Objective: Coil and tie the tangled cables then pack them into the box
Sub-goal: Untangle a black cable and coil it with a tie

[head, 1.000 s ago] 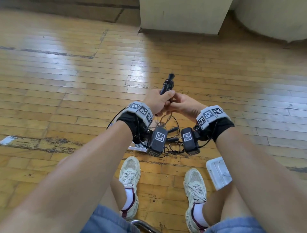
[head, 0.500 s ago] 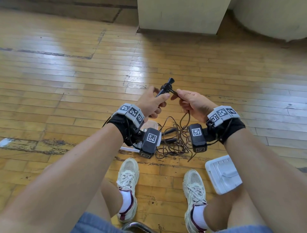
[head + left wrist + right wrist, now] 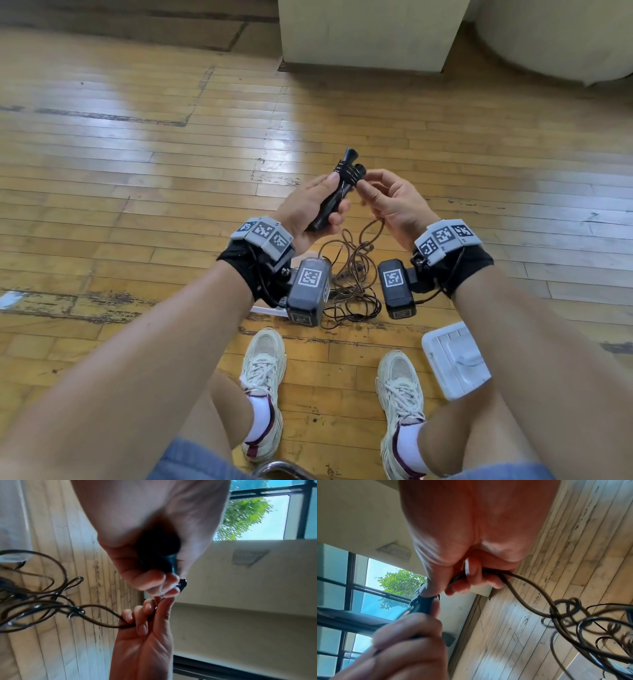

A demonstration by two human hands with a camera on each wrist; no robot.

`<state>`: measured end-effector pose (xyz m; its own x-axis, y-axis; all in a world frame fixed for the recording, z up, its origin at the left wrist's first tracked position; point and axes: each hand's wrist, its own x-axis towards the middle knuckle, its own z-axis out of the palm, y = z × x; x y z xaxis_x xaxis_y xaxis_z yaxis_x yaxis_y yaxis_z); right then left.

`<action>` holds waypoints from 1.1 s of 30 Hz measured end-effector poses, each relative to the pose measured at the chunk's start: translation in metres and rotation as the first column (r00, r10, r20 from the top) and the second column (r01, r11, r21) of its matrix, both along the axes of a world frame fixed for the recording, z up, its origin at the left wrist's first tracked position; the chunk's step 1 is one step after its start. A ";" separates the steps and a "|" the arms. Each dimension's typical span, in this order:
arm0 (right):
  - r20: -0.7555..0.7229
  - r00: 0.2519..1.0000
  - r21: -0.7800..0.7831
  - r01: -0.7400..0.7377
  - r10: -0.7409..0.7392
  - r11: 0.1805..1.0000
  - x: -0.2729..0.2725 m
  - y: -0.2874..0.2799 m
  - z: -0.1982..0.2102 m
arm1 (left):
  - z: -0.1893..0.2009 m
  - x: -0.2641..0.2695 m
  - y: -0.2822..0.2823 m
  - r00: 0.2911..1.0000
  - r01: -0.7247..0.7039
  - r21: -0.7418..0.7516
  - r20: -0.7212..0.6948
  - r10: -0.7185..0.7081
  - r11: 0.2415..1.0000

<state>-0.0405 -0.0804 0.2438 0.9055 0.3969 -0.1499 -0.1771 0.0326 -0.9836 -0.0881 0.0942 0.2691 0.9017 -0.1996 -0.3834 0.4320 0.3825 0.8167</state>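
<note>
My left hand (image 3: 317, 205) grips a black coiled cable bundle (image 3: 337, 195) that stands tilted, its bound top end poking out above my fingers. My right hand (image 3: 387, 202) pinches a thin brown-black cable (image 3: 368, 228) right beside that top end. From the right hand the cable drops in loops into a tangled heap of cables (image 3: 349, 287) on the wooden floor between my wrists. In the left wrist view the dark bundle (image 3: 159, 550) fills my fist and the right fingers (image 3: 144, 616) curl round the cable (image 3: 96, 616). The right wrist view shows the cable (image 3: 522, 588) leaving my curled fingers.
A white plastic lid or box (image 3: 455, 359) lies on the floor by my right shoe (image 3: 400, 387). My left shoe (image 3: 263, 363) stands beside the tangle. A pale cabinet base (image 3: 370, 37) stands further ahead. A metal chair edge (image 3: 281, 467) shows below.
Both hands rose and drew apart a little. The right hand moved from the bundle's middle to its top end, pulling more loose cable up from the floor heap.
</note>
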 end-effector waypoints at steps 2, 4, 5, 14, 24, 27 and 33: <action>-0.053 0.998 0.086 -0.041 0.046 0.995 0.000 0.001 0.002 | 0.000 0.000 0.000 0.997 0.025 -0.123 -0.064 -0.033 0.992; -0.132 0.984 0.240 -0.084 0.118 0.967 0.000 0.000 0.007 | 0.001 0.001 0.000 0.991 0.057 -0.230 -0.103 -0.082 0.972; -0.151 0.979 0.295 -0.090 0.139 0.951 0.001 -0.001 0.008 | 0.000 0.002 0.000 0.988 0.073 -0.266 -0.110 -0.106 0.961; -0.184 0.980 0.198 0.107 -0.070 0.974 0.001 -0.003 0.012 | -0.002 0.012 -0.005 0.998 0.028 0.190 0.044 -0.037 0.981; -0.121 0.947 -0.039 0.294 -0.297 0.955 -0.003 0.010 0.013 | -0.009 0.005 -0.015 0.856 -0.341 0.940 0.306 -0.416 -0.011; -0.058 0.962 -0.167 0.254 -0.266 0.953 -0.002 0.010 0.011 | -0.010 0.004 -0.017 0.844 -0.381 0.923 0.322 -0.430 -0.058; -0.003 0.994 -0.377 0.097 -0.106 0.921 -0.003 0.010 0.014 | -0.013 0.009 -0.012 0.872 -0.323 0.944 0.267 -0.410 -0.072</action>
<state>-0.0435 -0.0700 0.2581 0.9326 0.2132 -0.2913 -0.2153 -0.3192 -0.9229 -0.0791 0.0819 0.2558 0.9919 -0.0069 0.1271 -0.0472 -0.9473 0.3167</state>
